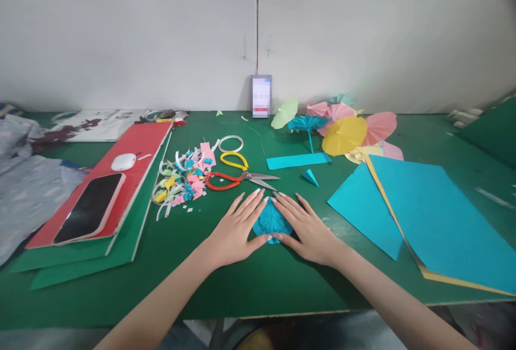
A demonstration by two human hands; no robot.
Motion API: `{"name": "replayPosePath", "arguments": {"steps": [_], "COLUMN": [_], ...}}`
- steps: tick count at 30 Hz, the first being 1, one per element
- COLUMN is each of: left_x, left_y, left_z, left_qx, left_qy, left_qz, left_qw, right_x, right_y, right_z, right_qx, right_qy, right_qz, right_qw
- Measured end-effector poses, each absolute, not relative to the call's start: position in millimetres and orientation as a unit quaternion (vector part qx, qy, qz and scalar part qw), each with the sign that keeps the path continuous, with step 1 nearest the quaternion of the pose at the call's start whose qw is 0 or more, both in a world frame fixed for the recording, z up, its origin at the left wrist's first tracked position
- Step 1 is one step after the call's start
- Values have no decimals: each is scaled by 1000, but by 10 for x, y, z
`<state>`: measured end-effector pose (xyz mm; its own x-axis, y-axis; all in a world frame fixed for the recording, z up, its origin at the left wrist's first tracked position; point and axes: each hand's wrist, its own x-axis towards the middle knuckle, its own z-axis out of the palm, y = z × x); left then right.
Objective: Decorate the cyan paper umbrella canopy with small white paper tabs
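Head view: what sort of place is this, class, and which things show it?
Probably a papercraft worktable, though whether at home or a workshop isn't clear: scissors, paper umbrellas and a pleated blue paper show it.

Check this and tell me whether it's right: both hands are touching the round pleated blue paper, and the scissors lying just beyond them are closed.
Not quite: the scissors lie open, as the head view shows. The left hand and right hand do touch the round pleated blue paper.

Fingers (249, 206) partly hide the pleated blue paper (273, 218), the left edge crops grey cloth (40, 188), and the upright screen (261, 94) seems blurred.
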<state>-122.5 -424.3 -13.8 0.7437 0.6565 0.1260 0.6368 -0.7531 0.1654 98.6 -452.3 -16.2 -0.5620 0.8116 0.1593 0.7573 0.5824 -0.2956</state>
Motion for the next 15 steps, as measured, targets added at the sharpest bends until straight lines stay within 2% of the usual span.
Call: {"name": "replayPosePath", "arguments": {"steps": [9,15], "left_x": [-1210,-1219], "left_y": [-4238,-4229], "left_z": [-112,-98], "left_qx": [931,927], "left_qy": [352,358], "left_qz": [73,73], "left_qw": [69,82], "right_x": [981,971], "right_y": [-4520,-4551], "right_z": [-175,-156], "right_qx": [-448,-450], "right_qy": [-876,-867], "right_qz": [108,119], "right_qw": [142,178]}}
